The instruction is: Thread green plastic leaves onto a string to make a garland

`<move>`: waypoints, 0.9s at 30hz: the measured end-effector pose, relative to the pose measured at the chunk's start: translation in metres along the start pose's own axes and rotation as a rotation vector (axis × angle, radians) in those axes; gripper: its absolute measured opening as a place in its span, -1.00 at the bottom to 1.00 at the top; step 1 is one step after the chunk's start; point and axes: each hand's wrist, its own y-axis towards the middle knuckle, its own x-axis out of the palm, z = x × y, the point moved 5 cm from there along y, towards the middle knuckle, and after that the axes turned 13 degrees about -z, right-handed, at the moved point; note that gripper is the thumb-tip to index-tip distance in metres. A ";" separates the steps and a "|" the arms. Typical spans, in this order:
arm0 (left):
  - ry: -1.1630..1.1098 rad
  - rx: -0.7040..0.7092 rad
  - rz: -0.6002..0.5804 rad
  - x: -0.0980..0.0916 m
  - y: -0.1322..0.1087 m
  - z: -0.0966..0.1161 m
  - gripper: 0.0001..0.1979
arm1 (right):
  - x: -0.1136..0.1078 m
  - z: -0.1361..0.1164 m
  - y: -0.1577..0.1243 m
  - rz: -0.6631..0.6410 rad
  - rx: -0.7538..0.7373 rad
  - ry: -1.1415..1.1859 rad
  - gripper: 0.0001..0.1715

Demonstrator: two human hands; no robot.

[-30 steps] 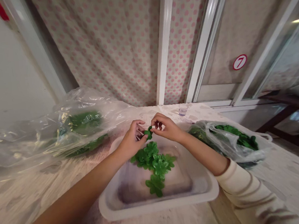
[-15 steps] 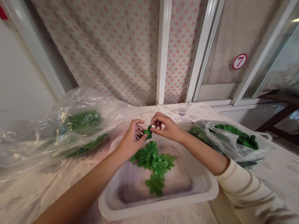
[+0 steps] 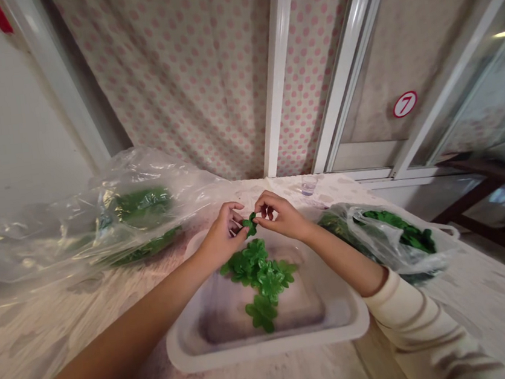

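Between my two hands is a small green artificial leaf piece (image 3: 250,224), held above the far part of a white plastic tray (image 3: 271,350). My left hand (image 3: 226,234) pinches its left side with thumb and fingers. From the right, the thumb and forefinger of my right hand (image 3: 279,215) are closed on its edge. Below, a cluster of green, lobed artificial leaves (image 3: 261,269) lies in the tray, and one leaf piece (image 3: 262,314) sits nearest the front. The fingers partly cover the held piece.
On the left lies a large clear plastic bag (image 3: 70,234) with green pieces inside. An opened bag of green leaves (image 3: 398,230) stands on the right. A small clear cup (image 3: 308,185) is near the table's back edge, before a dotted curtain (image 3: 186,87) and sliding-door frames.
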 end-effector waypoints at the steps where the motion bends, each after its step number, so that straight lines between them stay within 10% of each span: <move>1: -0.001 0.000 0.001 0.000 0.000 0.000 -0.59 | 0.000 0.000 0.000 0.001 0.000 0.000 -0.88; 27: -0.013 -0.014 -0.023 0.000 0.000 -0.001 -0.66 | 0.000 0.001 0.000 -0.040 0.037 0.015 -0.94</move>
